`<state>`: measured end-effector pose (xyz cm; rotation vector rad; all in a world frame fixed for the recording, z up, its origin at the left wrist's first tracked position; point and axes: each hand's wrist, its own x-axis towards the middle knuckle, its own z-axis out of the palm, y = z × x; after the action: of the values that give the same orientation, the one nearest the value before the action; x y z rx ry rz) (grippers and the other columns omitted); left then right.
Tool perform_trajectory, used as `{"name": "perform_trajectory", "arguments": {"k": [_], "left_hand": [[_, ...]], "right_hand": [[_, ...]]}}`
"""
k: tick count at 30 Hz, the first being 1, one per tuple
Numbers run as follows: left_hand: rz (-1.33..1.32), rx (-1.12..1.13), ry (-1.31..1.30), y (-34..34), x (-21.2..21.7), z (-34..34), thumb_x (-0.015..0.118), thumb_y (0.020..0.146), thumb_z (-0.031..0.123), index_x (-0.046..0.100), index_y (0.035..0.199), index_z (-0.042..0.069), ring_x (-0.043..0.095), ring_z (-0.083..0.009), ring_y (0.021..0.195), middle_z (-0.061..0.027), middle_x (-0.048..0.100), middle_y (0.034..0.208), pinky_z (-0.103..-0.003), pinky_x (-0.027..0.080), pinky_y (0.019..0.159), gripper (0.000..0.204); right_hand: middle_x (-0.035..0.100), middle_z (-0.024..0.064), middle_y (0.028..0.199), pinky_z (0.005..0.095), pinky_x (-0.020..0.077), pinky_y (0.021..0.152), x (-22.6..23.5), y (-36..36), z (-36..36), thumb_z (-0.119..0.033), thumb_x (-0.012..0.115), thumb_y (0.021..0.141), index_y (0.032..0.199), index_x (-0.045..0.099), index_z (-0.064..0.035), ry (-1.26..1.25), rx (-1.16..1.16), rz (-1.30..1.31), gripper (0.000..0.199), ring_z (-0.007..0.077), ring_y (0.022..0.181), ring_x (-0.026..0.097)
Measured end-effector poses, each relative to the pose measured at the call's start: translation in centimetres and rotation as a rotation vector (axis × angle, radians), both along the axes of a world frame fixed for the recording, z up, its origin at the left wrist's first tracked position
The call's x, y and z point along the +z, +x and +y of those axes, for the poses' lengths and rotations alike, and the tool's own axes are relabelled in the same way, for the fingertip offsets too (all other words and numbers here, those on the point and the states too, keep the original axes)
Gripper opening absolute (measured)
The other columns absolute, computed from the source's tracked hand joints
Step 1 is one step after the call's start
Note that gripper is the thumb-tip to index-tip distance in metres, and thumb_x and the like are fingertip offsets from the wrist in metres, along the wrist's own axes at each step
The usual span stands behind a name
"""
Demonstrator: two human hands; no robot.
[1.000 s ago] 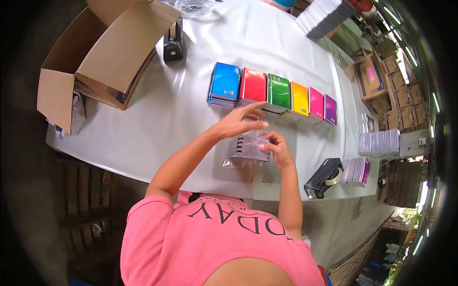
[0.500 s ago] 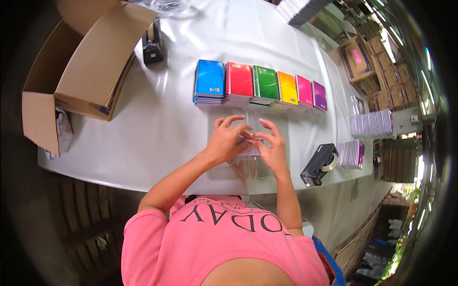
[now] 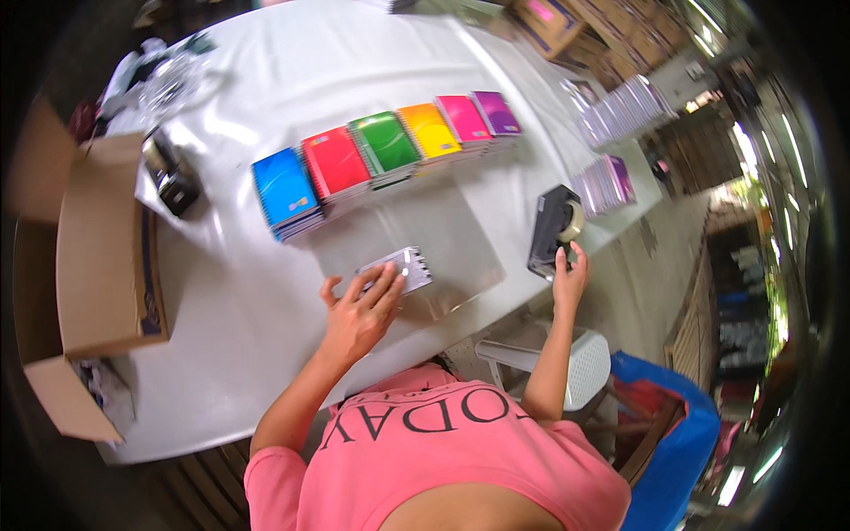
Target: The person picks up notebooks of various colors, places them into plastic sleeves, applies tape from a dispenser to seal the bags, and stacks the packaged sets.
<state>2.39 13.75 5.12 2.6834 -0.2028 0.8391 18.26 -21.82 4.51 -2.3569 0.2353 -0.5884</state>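
Observation:
My left hand [image 3: 361, 305] lies with outstretched fingers on a small spiral-bound notebook [image 3: 411, 269], pressing its near side; its pale face catches glare. Beneath it a clear plastic sheet [image 3: 465, 257] covers part of the table. Out to the right, my right hand [image 3: 571, 276] pinches at the near end of a black tape dispenser [image 3: 546, 226], which carries a roll of tape [image 3: 573, 221]. Any tape between those fingertips is too fine to make out. Beyond the sheet stand stacked spiral notebooks in a row, from blue [image 3: 285, 190] and red [image 3: 336, 164] through to purple [image 3: 496, 113].
An open cardboard box [image 3: 106, 248] stands at left, with another black tape dispenser [image 3: 170, 177] beside it. Crumpled clear plastic [image 3: 168, 88] lies at the far left. Bundled notebooks [image 3: 605, 186] sit by the right edge; a white stool [image 3: 575, 367] stands below it.
My hands have parted: the right has gone over to the tape dispenser, the left now rests on the small notebook. The view has swung to the right.

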Motion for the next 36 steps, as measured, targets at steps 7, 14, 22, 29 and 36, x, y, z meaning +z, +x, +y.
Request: {"name": "perform_trajectory", "arguments": {"k": [7,14,22,29,36], "left_hand": [[0.022,-0.031,0.031,0.3,0.3,0.3,0.073,0.072,0.021,0.065,0.109,0.017,0.055,-0.0096,0.104,0.0029,0.062,0.119,-0.045,0.027,0.089,0.037],[0.000,-0.006,0.025,0.5,0.5,0.4,0.073,0.073,0.019,0.066,0.106,0.017,0.057,-0.0087,0.101,0.0036,0.064,0.113,-0.044,0.027,0.088,0.034],[0.026,-0.020,-0.046,0.3,0.7,0.1,0.074,0.071,0.015,0.067,0.102,0.016,0.058,-0.0096,0.101,0.0042,0.062,0.113,-0.037,0.032,0.083,0.032],[-0.013,-0.063,-0.069,0.2,0.4,0.2,0.072,0.072,0.011,0.064,0.109,0.014,0.058,-0.0139,0.104,0.0018,0.060,0.094,-0.035,0.039,0.077,0.038],[-0.015,-0.100,-0.224,-0.1,-1.5,0.5,0.075,0.070,0.012,0.035,0.134,0.007,0.059,-0.0187,0.103,-0.0081,0.062,0.111,-0.037,0.042,0.081,0.076]], "right_hand": [[0.054,0.0028,0.115,0.0579,0.0295,0.093,-2.3,3.5,-6.1,-0.047,0.065,0.080,0.105,0.061,-0.0195,0.895,-0.134,0.635,0.038,0.0223,0.110,0.045],[0.050,0.0016,0.117,0.0652,0.0365,0.091,-2.6,0.8,-5.6,-0.030,0.062,0.087,0.120,0.053,-0.0095,1.267,0.137,0.239,0.039,0.0193,0.114,0.043],[0.038,0.0052,0.143,0.0566,0.0371,0.100,-6.6,-4.8,-5.5,-0.012,0.057,0.090,0.120,0.055,-0.0018,1.262,0.117,0.144,0.032,0.0127,0.123,0.043],[0.069,0.0133,0.091,0.0289,0.0505,0.065,-0.8,-5.2,-0.5,-0.010,0.063,0.085,0.086,0.071,-0.0053,0.142,-0.238,0.107,0.009,0.0163,0.081,0.066],[0.067,0.0094,0.072,0.0220,0.0439,0.046,4.2,-9.5,16.9,-0.014,0.066,0.086,0.087,0.067,-0.0009,1.016,0.601,0.280,0.013,0.0100,0.047,0.054]]}}
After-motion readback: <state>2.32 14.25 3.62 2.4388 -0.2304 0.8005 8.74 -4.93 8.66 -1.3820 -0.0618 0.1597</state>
